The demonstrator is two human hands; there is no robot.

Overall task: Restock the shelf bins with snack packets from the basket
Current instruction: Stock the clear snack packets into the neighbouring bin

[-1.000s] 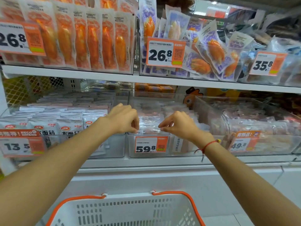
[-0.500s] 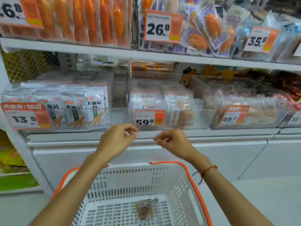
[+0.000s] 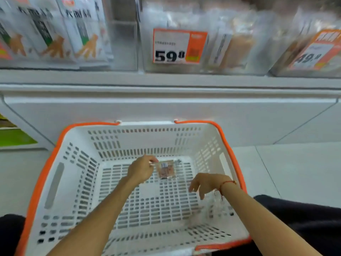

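Observation:
A white basket [image 3: 147,143] with an orange rim stands on the floor below the shelf. One small clear snack packet [image 3: 166,170] with brown contents lies on its floor near the far wall. My left hand [image 3: 142,169] is down in the basket and pinches the packet's upper left corner. My right hand [image 3: 206,183] hovers over the basket's right side with fingers hanging loosely, holding nothing. Above, the clear shelf bin [image 3: 145,52] with the 59.8 price tag [image 3: 180,46] holds similar pale packets.
A bin of white packets [image 3: 55,34] sits at the upper left, and another bin with a 49.8 tag [image 3: 310,52] at the upper right. A white shelf ledge [image 3: 166,80] runs above the basket. My dark-clothed knees [image 3: 304,218] flank the basket on the pale floor.
Both hands dropped from the 59.8 bin's front down into the basket. The view tilted downward. My left hand now reaches the single packet on the basket floor.

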